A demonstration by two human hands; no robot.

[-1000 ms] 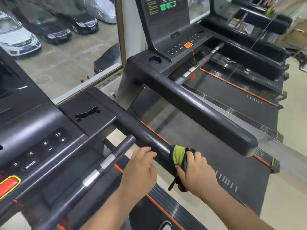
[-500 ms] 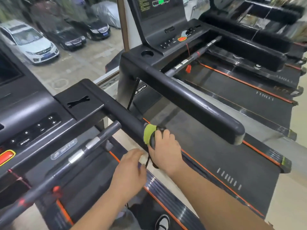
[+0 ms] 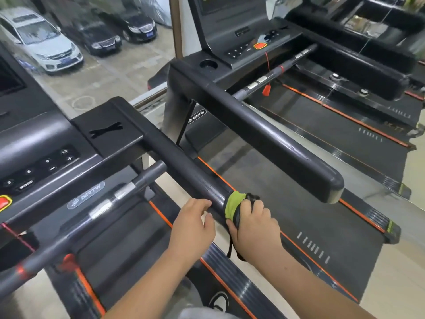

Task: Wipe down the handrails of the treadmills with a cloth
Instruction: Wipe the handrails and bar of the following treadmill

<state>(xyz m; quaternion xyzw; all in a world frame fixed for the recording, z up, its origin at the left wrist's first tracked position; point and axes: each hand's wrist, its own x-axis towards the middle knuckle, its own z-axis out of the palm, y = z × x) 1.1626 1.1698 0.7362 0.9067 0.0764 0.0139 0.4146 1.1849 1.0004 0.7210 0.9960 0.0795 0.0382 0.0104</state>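
Observation:
The near treadmill's black right handrail (image 3: 184,171) runs from its console toward me. A green and black cloth (image 3: 233,203) is wrapped round the rail close to its near end. My right hand (image 3: 253,229) grips the cloth and the rail from above, with a dark strap hanging below the wrist. My left hand (image 3: 193,226) lies just left of the cloth, its loosely bent fingers touching the rail's side and holding nothing. The rail's end is hidden under my right hand.
The neighbouring treadmill's thick handrail (image 3: 276,139) runs parallel on the right, over its belt (image 3: 310,215). The near console (image 3: 34,157) and a grey crossbar (image 3: 103,203) lie on the left. A window (image 3: 69,54) over parked cars is ahead.
My right hand slid the cloth up the rail toward the console, then back toward the near end. My left hand stayed beside the rail. The view shifted slightly.

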